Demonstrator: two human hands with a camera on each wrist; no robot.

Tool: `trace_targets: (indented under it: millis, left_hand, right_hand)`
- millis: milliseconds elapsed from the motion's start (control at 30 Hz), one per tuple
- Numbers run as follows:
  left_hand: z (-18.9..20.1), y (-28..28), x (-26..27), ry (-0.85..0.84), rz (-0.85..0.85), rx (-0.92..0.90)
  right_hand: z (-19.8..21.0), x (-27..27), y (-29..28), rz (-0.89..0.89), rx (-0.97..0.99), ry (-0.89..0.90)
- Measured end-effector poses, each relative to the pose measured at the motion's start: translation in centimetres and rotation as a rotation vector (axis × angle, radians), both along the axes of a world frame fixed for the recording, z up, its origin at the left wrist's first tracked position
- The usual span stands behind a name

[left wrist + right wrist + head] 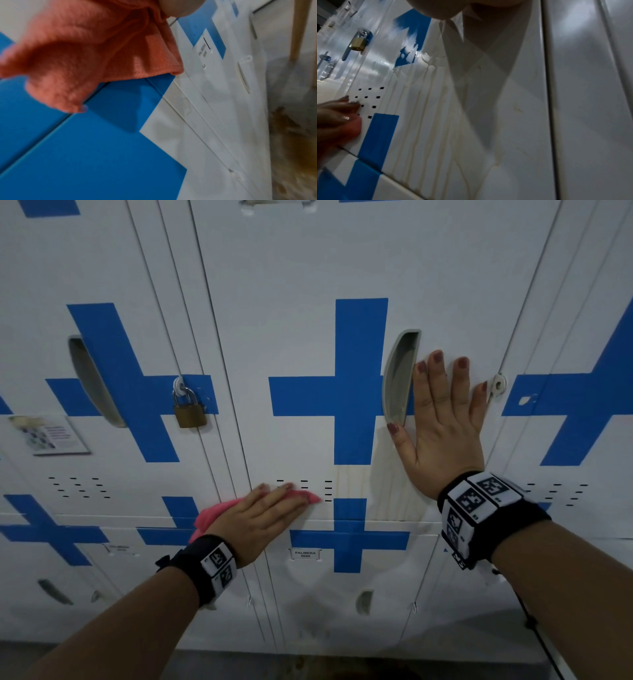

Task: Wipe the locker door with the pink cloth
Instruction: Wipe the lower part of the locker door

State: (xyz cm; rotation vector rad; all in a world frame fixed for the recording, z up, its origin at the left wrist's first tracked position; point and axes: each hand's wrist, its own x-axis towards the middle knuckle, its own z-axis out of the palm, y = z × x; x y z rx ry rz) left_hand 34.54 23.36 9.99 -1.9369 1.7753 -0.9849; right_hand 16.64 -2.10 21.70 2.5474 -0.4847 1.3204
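White metal lockers painted with blue crosses fill what I see, and the locker door (pixel 301 344) I am working on stands straight ahead, a big blue cross (pixel 356 395) at its middle. My left hand (pixel 263 517) lies flat on the lower part of that door, fingers stretched out over the pink cloth (pixel 214 513), pressing it against the metal. The cloth sits under my palm and fingers: one tip pokes out past my fingertips at the vent slots (pixel 327 490), and the rest bunches out behind my hand toward the wrist, hanging loose in the left wrist view (pixel 82 54). My right hand (pixel 442 419) is spread wide, palm flat on the same door just right of the recessed handle (pixel 399 378), holding nothing; its little finger reaches near the empty lock hasp (pixel 497 385). Pale drip streaks (pixel 436 121) run down the white paint below the cross, between my two hands. On the next door to the left hangs a brass padlock (pixel 189 409). Below, a lower door carries a small name label (pixel 305 554).
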Motion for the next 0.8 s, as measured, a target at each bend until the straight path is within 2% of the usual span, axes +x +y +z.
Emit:
trace_targets:
  millis: [167,300,500,800]
  left_hand:
    - [1.4,-0.1,-0.9,0.174,0.175,-0.217]
    - [1.6,-0.4,-1.3,0.234,0.236,-0.232]
    - [1.6,0.6,-0.2,0.04,0.116,0.068]
    - [2.6,0.7,-0.2,-0.058,0.03,0.328]
  right_hand:
    - [0.0,0.0,0.0,-0.005,-0.003,0.001]
    - [0.0,0.1,0.0,-0.004,0.001,0.003]
    - [-0.1,0.0,0.0,-0.006,0.004,-0.002]
    - [0.0,0.0,0.0,-0.004,0.002,0.0]
